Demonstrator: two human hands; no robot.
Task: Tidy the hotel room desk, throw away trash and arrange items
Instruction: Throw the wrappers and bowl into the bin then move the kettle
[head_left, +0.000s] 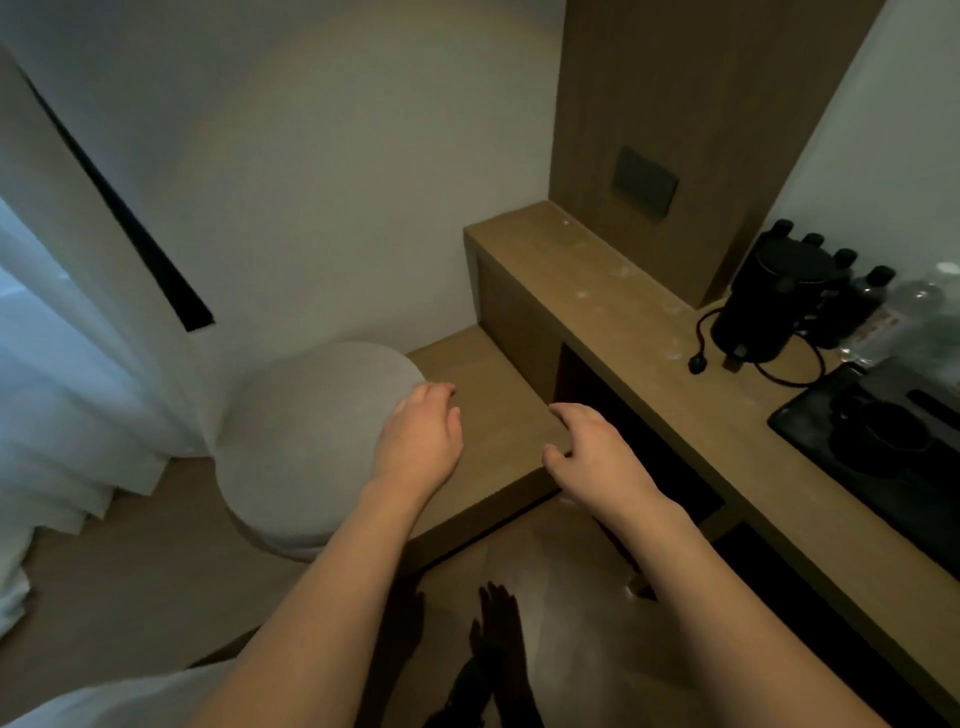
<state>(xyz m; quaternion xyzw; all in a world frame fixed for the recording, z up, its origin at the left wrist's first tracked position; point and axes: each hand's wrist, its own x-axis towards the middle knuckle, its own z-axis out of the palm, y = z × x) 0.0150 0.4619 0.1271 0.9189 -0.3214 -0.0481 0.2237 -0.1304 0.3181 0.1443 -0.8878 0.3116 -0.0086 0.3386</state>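
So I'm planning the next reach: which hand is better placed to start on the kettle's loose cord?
Probably the right hand: it hangs open on the desk side, nearer the kettle and cord. The left hand hovers by the grey pouf.

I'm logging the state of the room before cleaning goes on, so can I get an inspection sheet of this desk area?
Surface: wooden desk, pale specks and smudges on its top.
Job's things: black kettle on its base, dark-capped bottles behind it, clear plastic bottle, black tray holding a dark cup.
Clutter: no distinct trash seen beyond the specks.
Hands: left hand and right hand both empty, fingers loosely curled, above a low wooden platform.
Cables: black kettle cord, loose on the desk, unplugged.
Surroundings: round grey pouf, white curtain, dark wall plate.
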